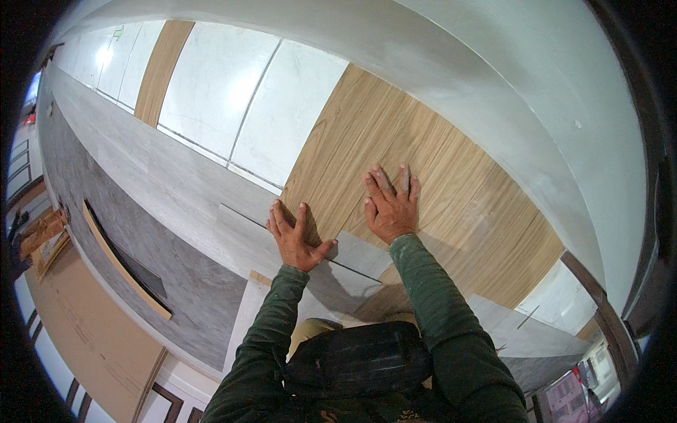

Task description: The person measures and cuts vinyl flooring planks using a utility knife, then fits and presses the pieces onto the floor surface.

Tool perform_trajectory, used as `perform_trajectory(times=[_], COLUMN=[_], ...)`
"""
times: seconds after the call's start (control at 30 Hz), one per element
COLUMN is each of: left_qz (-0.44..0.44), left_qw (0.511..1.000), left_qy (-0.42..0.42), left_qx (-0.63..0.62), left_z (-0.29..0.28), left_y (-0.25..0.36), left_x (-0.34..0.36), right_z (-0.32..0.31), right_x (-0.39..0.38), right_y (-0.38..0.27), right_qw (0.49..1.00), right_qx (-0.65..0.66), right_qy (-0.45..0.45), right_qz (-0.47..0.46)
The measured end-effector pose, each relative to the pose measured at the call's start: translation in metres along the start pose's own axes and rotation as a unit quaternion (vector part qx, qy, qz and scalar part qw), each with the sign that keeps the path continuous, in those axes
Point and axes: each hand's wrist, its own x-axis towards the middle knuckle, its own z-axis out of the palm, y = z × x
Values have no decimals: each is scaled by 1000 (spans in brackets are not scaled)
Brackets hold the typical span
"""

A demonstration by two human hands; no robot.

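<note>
Wood-look boards [465, 204]: pale brown, grain showing, laid on the floor, reaching the pale wall [508, 99] along its far edge.
Right hand [395, 215]: palm down on those boards, fingers spread, thumb out to the left.
Left hand [297, 247]: palm down at the boards' near left corner, over the grey planks, fingers spread (whether the whole palm bears down, I cannot tell).
Grey planks [176, 169]: a long band along the near side of the tiles, running toward the floor's far left corner.
White tiles [201, 77]: bare, left of the boards, with dark joints between them.
Brown strip [163, 74]: lying across the tiles toward the left end, apart from the boards.
Black pouch [356, 359]: at the person's waist, between the green sleeves [444, 310].
Cardboard [88, 328]: a large brown sheet, lower left, well apart from both hands.
</note>
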Motion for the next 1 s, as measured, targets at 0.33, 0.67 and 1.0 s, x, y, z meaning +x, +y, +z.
perform_trajectory(times=[0.33, 0.67, 1.0], left_qz=[-4, -1, -1], left_qw=[1000, 1000, 1000], left_qy=[2, 2, 2], left_qx=[-21, -10, -4], left_z=[1, 1, 4], left_y=[0, 1, -1], left_x=[0, 1, 0], right_z=[-3, -5, -5], right_x=[1, 2, 2], right_y=[-1, -2, -1], right_qw=[1000, 1000, 1000], right_qx=[14, 23, 13], right_qy=[5, -5, -19], right_qz=[4, 9, 9])
